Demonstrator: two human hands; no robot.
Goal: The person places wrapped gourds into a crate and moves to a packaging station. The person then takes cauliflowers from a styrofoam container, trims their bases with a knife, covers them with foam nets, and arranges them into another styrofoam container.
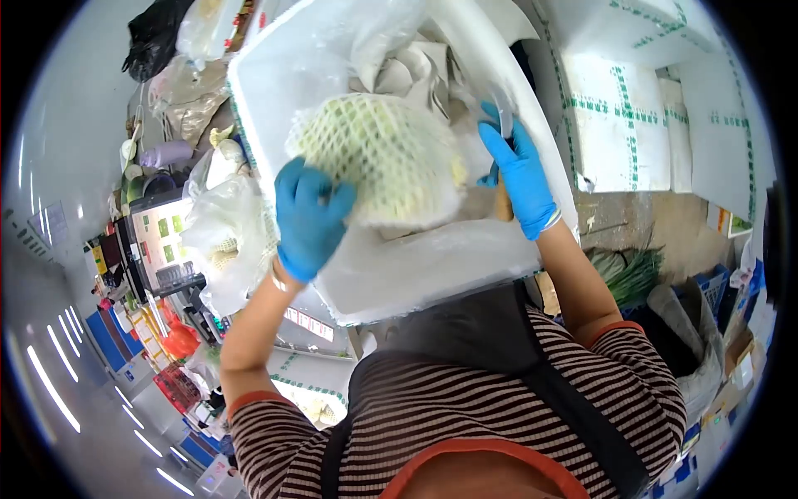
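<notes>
A large pale green vegetable head (378, 158) in a white foam net lies in a white foam box (366, 299) lined with clear plastic. My left hand (312, 216), in a blue glove, has its fingers curled onto the near left side of the net. In my right hand (524, 175), also gloved in blue, is a knife (504, 200) with a brownish handle; its blade points away from me, beside the box's right wall. Crumpled grey paper (416, 79) lies behind the vegetable.
White foam boxes with green-printed tape (619, 121) are stacked at right. Below them are green leafy stalks (623, 274) and a blue crate (713, 287). To the left stand a screen (162, 241) and a clear plastic bag (229, 224) holding netted produce.
</notes>
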